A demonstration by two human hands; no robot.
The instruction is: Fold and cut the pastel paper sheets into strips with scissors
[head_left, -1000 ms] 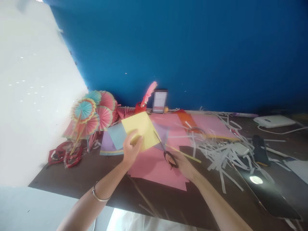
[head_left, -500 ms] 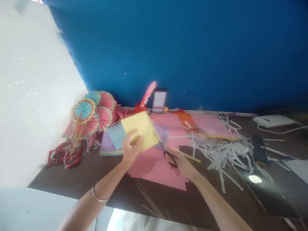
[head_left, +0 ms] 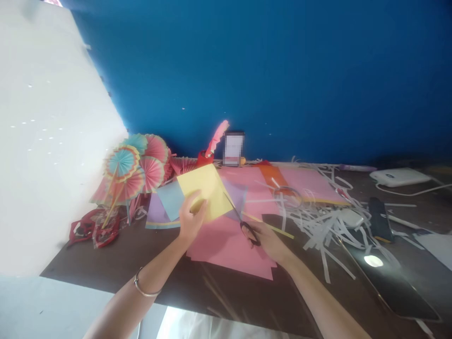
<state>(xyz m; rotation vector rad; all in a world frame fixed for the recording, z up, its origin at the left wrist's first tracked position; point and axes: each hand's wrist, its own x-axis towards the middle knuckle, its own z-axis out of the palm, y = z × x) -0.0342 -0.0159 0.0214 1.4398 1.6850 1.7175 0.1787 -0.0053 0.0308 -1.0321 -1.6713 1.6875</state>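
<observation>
"Where's the yellow sheet (head_left: 212, 181)?"

"Just beyond my left hand (head_left: 193, 212), spreading toward the space between my two hands. My left thumb and fingers have it pinched near its lower left part."

"And your right hand (head_left: 264, 239)?"

"Closed round the handles of the black scissors (head_left: 242, 222). The blades point up and leftward from it, reaching the right edge of the yellow sheet. I can't tell whether they're parted."

"What's under all that?"

"Pink sheets (head_left: 226, 249), lying below and between my hands, with more pink running out past them. A blue sheet (head_left: 169, 200) peeks out just left of my left hand, over a purple sheet (head_left: 154, 211) with yellow and blue along its near edge. A thin yellow strip (head_left: 281, 230) slants just beyond my right hand."

"Anything farther off?"

"To the right of my right hand there's a tangle of white strips (head_left: 318, 225), then a dark phone (head_left: 406, 294) lying flat, with a bright reflection on it. Well off to the left of my left hand stand some pleated paper fans (head_left: 123, 162), blue, pink and yellow, and a red bundle (head_left: 106, 230) sits nearer me, below them. A red container (head_left: 205, 159) stands past the yellow sheet, all on the brown surface (head_left: 144, 254)."
</observation>
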